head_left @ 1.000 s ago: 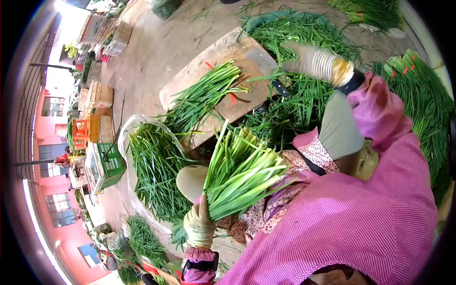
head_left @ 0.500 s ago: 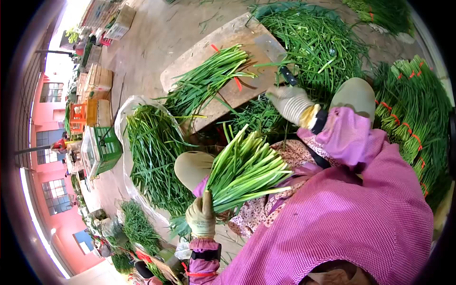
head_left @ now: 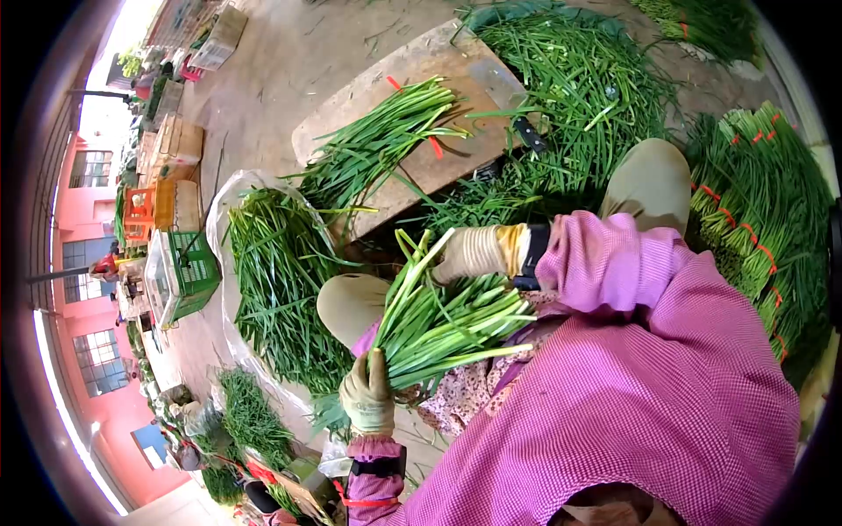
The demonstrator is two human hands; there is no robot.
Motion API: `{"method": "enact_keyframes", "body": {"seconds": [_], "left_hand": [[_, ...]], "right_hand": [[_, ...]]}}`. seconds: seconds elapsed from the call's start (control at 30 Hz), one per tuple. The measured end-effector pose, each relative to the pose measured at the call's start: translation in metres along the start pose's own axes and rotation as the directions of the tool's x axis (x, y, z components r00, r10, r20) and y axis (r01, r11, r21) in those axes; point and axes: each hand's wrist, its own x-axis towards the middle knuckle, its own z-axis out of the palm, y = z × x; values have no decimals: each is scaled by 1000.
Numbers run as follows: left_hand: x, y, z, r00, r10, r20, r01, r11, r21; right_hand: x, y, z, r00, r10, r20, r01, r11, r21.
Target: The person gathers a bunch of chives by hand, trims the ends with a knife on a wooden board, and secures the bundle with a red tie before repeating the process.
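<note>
My left hand (head_left: 367, 394), in a pale glove, is closed round the lower left part of a bunch of green stalks (head_left: 456, 337) that lies over my lap. Gloved too, my right hand (head_left: 462, 254) touches the upper edge of this bunch; its fingertips are hidden, and whether they pinch a stalk is unclear. Ahead, a wooden board (head_left: 351, 105) bears another bunch of greens (head_left: 377, 145) lying on an orange-red strip. A knife with a black handle (head_left: 530, 134) rests at the board's right edge.
Loose greens (head_left: 579, 88) are heaped beyond my right knee, with tied bundles (head_left: 763, 210) farther right. On the left, a clear plastic sheet (head_left: 224, 263) holds more greens (head_left: 281, 280). A green crate (head_left: 195, 276) and an orange stool (head_left: 140, 210) stand farther left.
My right hand has moved from beside the knife handle, down and left to the bunch over my lap. The left hand keeps its hold nearly in place.
</note>
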Motion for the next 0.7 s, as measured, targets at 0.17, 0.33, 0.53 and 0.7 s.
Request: {"method": "enact_keyframes", "body": {"seconds": [0.17, 0.33, 0.53, 0.7], "left_hand": [[1, 1, 4, 999, 27, -23, -29, 998, -63], [-5, 0, 6, 999, -40, 25, 42, 997, -67], [-7, 0, 6, 997, -55, 48, 60, 992, -107], [-1, 2, 1, 999, -24, 42, 27, 998, -65]], "right_hand": [[-34, -12, -22, 1000, -14, -6, 15, 980, 200], [-78, 3, -90, 970, -90, -225, 231, 623, 747], [-102, 10, -102, 955, 254, -155, -202, 936, 290], [-81, -23, -29, 987, 148, 55, -121, 931, -344]]}}
